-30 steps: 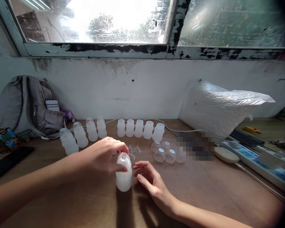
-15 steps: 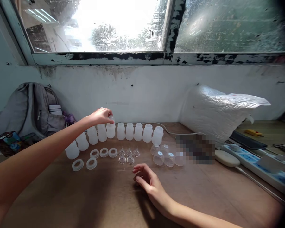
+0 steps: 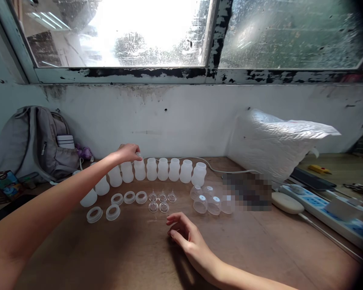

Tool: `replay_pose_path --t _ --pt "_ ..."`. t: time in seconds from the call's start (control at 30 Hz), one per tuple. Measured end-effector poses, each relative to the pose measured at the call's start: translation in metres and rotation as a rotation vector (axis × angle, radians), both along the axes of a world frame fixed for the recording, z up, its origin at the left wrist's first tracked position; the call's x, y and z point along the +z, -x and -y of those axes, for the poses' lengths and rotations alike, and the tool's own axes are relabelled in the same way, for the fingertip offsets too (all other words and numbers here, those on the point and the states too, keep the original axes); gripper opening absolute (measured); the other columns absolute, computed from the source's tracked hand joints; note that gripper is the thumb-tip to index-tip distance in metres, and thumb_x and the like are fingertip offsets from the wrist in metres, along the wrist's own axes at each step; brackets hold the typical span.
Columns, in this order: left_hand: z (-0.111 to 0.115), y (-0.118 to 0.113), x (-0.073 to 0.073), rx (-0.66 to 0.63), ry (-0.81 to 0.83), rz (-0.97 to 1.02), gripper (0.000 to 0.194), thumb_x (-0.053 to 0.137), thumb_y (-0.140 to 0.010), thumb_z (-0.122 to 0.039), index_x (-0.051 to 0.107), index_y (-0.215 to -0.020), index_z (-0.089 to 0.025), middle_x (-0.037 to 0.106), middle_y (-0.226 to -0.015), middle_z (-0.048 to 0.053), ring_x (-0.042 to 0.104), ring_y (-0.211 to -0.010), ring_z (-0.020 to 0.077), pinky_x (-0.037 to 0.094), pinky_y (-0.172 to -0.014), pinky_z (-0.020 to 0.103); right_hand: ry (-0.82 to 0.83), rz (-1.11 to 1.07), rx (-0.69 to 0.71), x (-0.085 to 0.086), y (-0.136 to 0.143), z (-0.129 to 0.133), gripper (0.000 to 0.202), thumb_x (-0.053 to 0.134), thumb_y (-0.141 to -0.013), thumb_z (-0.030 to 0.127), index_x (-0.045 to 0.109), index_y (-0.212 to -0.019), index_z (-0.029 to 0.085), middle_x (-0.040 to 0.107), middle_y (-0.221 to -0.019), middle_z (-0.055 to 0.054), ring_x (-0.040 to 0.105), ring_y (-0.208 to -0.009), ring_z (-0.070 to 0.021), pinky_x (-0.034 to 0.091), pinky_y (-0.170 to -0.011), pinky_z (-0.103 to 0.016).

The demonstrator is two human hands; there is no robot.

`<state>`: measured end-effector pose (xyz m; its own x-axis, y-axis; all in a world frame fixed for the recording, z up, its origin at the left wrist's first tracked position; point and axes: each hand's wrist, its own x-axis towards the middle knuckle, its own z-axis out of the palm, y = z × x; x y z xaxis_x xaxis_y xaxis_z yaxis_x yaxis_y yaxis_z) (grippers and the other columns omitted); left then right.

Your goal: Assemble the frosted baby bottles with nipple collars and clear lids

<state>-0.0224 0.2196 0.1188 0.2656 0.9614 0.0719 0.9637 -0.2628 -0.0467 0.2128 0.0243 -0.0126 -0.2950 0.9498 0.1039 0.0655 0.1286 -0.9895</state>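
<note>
Likely workroom: bottle row (image 3: pixel 163 170), grimy window frame (image 3: pixel 124 75).

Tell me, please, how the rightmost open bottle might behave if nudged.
The rightmost open bottle is probably light, since its translucent walls look like plastic. Standing taller than wide, it could tip fairly easily. Its rounded sides suggest it might roll once down.

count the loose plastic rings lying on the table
5: near left ring and near right ring in front; far left ring, far middle ring and far right ring in a row behind. The left arm may hide more.
</note>
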Motion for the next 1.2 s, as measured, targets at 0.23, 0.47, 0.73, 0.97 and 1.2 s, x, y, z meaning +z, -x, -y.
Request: replay_pose_path --t 0.23,0.47,0.73,0.97,1.2 --pt "-0.001 0.001 0.001 -0.01 0.004 0.008 0.052 0.049 -0.064 -0.056 0.056 -0.099 -0.019 0.06 -0.104 0.006 0.054 -0.093 0.0232 0.039 -0.073 0.027 0.021 0.02 0.003 0.003 0.001 0.0 0.016 0.049 -0.072 0.018 0.05 -0.088 0.019 0.055 -0.087 -0.003 0.05 -0.078 -0.0134 0.04 -0.072 -0.026" --pt "0.005 0.0 0.004 -0.006 0.024 0.01 0.053 0.048 -0.065 -0.055 0.055 -0.102 -0.017 0.059 -0.106 0.008 0.053 -0.095 0.0247 0.039 -0.074 0.029 -0.008 0.04 0.011 0.002 0.0 -0.001 0.016 0.049 -0.072 0.019 0.051 -0.088 0.018 0.056 -0.088 -0.003 0.05 -0.077 -0.0133 0.04 -0.071 -0.026" --pt "0.008 0.003 0.003 0.009 0.029 0.018 0.064 0.048 -0.067 -0.052 0.039 -0.12 -0.017 0.053 -0.115 0.011 0.046 -0.106 0.0283 0.037 -0.081 0.036 -0.004 0.031 0.002 0.003 0.001 0.0 0.016 0.05 -0.072 0.021 0.051 -0.087 0.018 0.056 -0.087 -0.003 0.051 -0.077 -0.0139 0.04 -0.072 -0.027" --pt "0.055 -0.002 -0.007 -0.134 -0.233 0.037 0.05 0.038 -0.079 -0.043 0.037 -0.121 -0.017 0.048 -0.118 0.012 0.039 -0.111 0.0275 0.034 -0.087 0.039 -0.02 0.04 -0.007 0.002 0.001 -0.001 0.016 0.051 -0.072 0.021 0.052 -0.088 0.018 0.057 -0.086 -0.003 0.051 -0.075 -0.0135 0.041 -0.071 -0.026" --pt "0.144 0.027 -0.048 -0.207 -0.124 0.037 0.031 0.032 -0.083 -0.04 0.052 -0.097 -0.02 0.057 -0.094 0.007 0.053 -0.088 0.0213 0.042 -0.073 0.03 -0.009 0.033 -0.014 0.0 0.001 0.0 0.017 0.05 -0.071 0.018 0.051 -0.088 0.018 0.056 -0.086 -0.003 0.051 -0.076 -0.0134 0.041 -0.07 -0.026"
